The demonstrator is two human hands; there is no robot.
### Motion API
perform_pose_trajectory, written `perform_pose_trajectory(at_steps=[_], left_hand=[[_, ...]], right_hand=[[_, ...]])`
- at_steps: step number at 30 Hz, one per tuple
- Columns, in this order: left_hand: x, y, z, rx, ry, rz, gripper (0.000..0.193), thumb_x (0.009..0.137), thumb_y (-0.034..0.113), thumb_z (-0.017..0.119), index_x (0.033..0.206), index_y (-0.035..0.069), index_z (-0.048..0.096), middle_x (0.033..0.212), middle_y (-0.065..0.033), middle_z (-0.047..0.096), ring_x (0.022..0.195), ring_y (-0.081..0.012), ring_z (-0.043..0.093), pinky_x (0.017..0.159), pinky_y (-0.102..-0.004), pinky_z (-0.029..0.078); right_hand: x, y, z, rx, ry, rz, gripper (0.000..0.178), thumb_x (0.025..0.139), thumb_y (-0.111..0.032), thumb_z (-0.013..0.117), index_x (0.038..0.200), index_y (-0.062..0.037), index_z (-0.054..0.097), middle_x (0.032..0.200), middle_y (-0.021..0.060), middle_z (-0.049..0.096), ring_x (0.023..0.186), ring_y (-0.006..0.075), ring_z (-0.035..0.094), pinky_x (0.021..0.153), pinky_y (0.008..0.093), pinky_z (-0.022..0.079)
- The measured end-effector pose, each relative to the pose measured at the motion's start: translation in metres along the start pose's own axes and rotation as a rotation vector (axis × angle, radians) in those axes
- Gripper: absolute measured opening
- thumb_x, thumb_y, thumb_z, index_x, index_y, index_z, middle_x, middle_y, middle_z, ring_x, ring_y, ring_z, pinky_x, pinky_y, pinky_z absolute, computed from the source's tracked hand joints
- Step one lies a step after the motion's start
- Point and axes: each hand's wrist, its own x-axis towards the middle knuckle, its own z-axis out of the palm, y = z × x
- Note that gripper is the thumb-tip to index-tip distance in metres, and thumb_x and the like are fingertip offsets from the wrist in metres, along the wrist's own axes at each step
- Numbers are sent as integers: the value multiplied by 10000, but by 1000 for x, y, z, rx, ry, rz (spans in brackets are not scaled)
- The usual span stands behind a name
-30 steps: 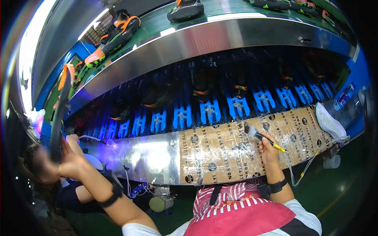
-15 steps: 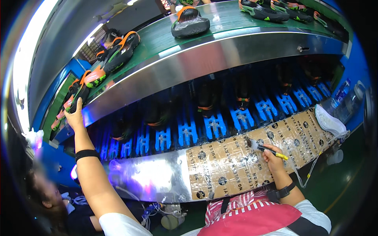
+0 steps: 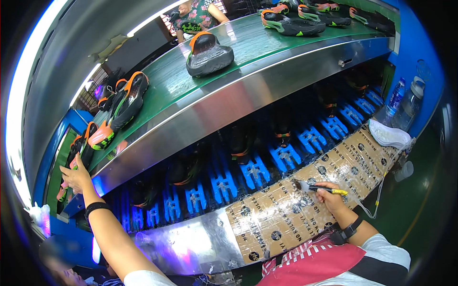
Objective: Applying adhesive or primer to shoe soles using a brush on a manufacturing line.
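Observation:
At the far left end of a green conveyor belt (image 3: 167,90), my left hand (image 3: 77,178) reaches up with its fingers apart, next to several black shoes with orange and green parts. The fingertips overlap a shoe there; whether they touch it I cannot tell. My right hand (image 3: 330,198) is closed round the dark handle of a brush (image 3: 310,187), held level above the cardboard (image 3: 305,209). Its bristles point left and its yellow end sticks out on the right. Close to my left hand, a shoe with a pink and green toe (image 3: 101,137) lies on the belt.
A single black shoe (image 3: 210,59) sits mid-belt; several others (image 3: 293,26) lie far right. Below, a lower line carries blue holders (image 3: 255,171) with dark shoes. Bottles (image 3: 396,97) and a white shallow tray (image 3: 390,134) stand at right. Co-workers are at far side (image 3: 202,14) and lower left.
My view has swung, so the belt and shoes appear tilted and shifted left. My left hand has come away from a black shoe, its fingers spreading. The brush stays in my right hand, now more level.

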Motion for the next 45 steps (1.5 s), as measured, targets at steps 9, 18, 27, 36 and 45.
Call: perform_pose_trajectory(at_steps=[9, 18, 27, 36, 45], left_hand=[[11, 22, 39, -708, -459, 895, 276, 859, 209, 568, 1025, -10, 553, 989, -85, 577, 958, -177, 521, 866, -292, 372], [-53, 22, -65, -1494, -573, 632, 207, 831, 110, 551, 888, -89, 564, 1067, -180, 587, 976, -222, 574, 909, -325, 418], [-192, -134, -184, -1811, -148, 364, 363, 907, 275, 401, 747, -10, 559, 793, -69, 555, 724, -190, 536, 662, -343, 449], [-419, -140, -141, -1114, -461, 623, 217, 811, 12, 442, 596, -25, 444, 608, -77, 401, 562, -195, 390, 522, -333, 309], [-469, -218, -81, -657, -1053, 159, 219, 715, 22, 574, 924, 25, 507, 957, -115, 535, 840, -172, 533, 725, -254, 420]], right_hand=[[-1, -3, -2, 20, -83, 16, 239, 799, -72, 594, 1022, 13, 590, 652, 24, 561, 523, 59, 475, 474, 192, 381], [-1, -3, -3, 72, -89, 5, 238, 804, -58, 584, 1028, 20, 581, 639, 46, 553, 511, 80, 479, 457, 202, 380], [-2, -5, -11, 162, -95, -16, 290, 822, -133, 599, 1076, 7, 586, 695, 13, 581, 562, 46, 492, 489, 178, 398], [-18, -16, -9, 138, 60, -119, 273, 823, -120, 579, 1061, 14, 569, 689, 25, 579, 543, 44, 484, 473, 163, 376], [-33, -19, -13, 110, 78, -158, 258, 816, -109, 598, 1045, 10, 582, 696, 10, 563, 565, 38, 475, 489, 166, 373]])
